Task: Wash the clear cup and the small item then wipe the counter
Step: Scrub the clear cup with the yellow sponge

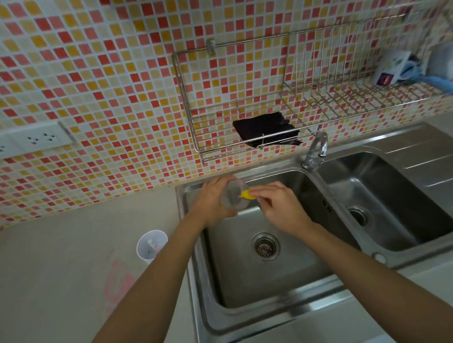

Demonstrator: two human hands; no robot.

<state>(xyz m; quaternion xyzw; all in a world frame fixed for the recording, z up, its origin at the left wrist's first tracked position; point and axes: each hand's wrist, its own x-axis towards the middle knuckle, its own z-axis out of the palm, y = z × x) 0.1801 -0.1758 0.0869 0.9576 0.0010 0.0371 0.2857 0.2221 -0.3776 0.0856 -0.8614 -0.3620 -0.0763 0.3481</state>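
Note:
Over the left sink basin, my left hand grips a clear plastic cup tipped on its side, mouth towards my right hand. My right hand pinches a small yellow sponge at the cup's rim. A second clear cup stands upright on the grey counter left of the sink, with a small pale item lying inside it. A pinkish stain marks the counter in front of that cup.
The faucet stands between the two basins, spout over the divider, no water running. A wire rack on the tiled wall holds a dark cloth, a mug and blue cloth. Wall sockets sit at left.

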